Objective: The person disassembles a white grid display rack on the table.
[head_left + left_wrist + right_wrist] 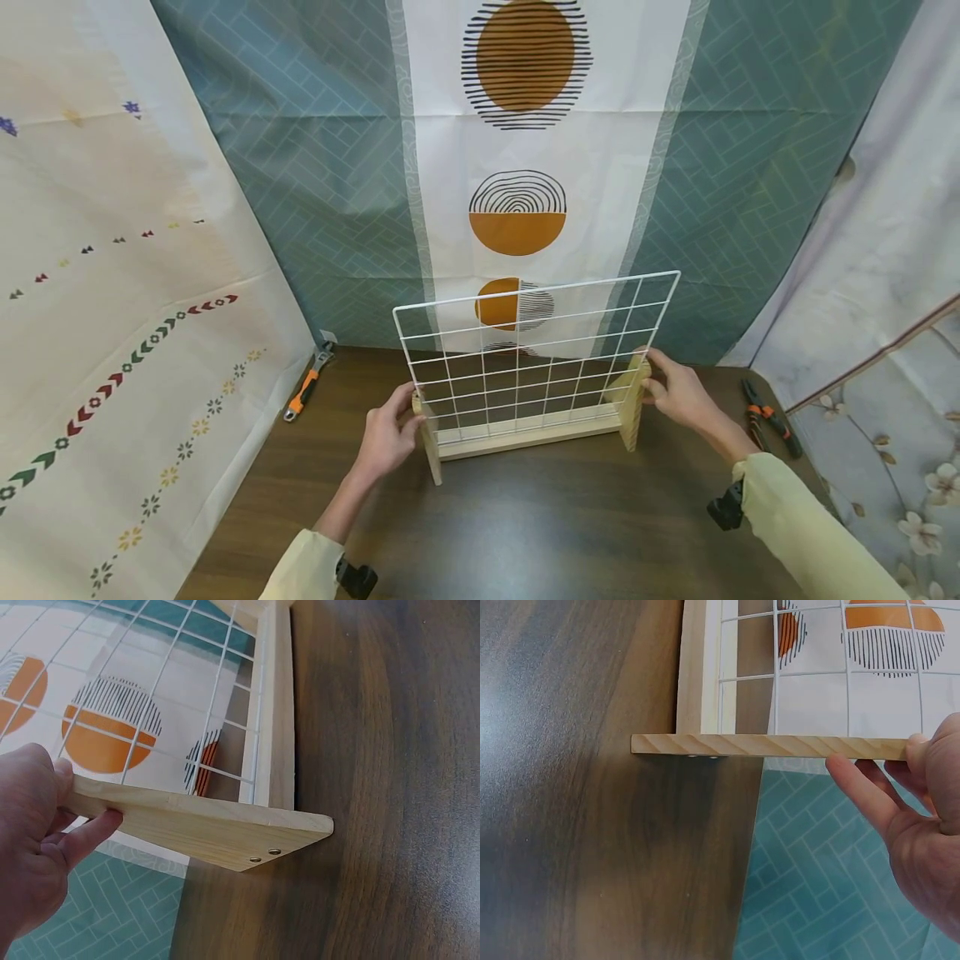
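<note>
While it stands upright on the dark wooden table, the one rack sits between my two hands: a white wire grid of thin square-meshed rods, set into a pale wooden base bar with two flat wooden end boards, one at each side. My left hand grips the left end board, thumb on its top edge and fingers curled under it; the wood there is smooth and light-grained, and two small screw heads show in its face near the rounded tip. My right hand holds the right end board, the fingers bent along its outer face and the thumb at its far edge, with the slanting grain plain along the thin edge. Beyond my left fingers, well apart at the table's back corner, lies one wrench with an orange and black handle. Past my right wrist, near the table's edge, lie pliers with orange and black handles; I cannot tell if there is one pair or two. Behind the grid hangs a cloth with orange circles and black lines between teal tile-patterned panels
</note>
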`<control>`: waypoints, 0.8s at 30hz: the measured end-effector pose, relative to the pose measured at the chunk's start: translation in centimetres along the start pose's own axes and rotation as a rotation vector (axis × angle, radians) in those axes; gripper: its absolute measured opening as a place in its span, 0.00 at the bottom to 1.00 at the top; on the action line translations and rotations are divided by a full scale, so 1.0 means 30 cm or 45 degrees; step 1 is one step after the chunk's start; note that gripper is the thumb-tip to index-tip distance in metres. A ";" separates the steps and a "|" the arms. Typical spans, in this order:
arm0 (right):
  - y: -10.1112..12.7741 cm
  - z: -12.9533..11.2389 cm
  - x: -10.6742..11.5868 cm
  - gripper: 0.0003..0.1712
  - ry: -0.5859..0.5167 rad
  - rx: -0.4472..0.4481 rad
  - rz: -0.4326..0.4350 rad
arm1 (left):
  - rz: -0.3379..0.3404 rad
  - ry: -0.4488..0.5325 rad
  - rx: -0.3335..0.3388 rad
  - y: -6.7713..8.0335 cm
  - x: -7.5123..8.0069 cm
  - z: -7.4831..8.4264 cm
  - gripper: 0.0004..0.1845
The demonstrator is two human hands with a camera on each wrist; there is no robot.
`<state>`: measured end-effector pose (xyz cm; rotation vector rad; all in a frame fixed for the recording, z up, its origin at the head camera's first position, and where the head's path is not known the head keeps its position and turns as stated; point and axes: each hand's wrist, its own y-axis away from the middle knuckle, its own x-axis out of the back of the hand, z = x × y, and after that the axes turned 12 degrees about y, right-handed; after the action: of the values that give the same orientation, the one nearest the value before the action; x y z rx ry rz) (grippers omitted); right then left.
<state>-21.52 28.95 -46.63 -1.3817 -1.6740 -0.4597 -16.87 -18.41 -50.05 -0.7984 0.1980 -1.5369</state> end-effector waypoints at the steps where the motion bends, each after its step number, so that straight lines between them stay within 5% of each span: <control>1: -0.001 -0.002 -0.002 0.27 0.001 0.000 -0.001 | 0.004 -0.001 -0.003 0.003 0.003 0.002 0.27; 24: -0.006 -0.038 -0.048 0.29 -0.030 0.021 -0.005 | 0.035 -0.033 0.016 0.066 0.053 0.016 0.30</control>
<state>-21.27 27.20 -47.13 -1.3771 -1.6962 -0.4323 -14.87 -20.04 -50.25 -0.8020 0.1793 -1.5003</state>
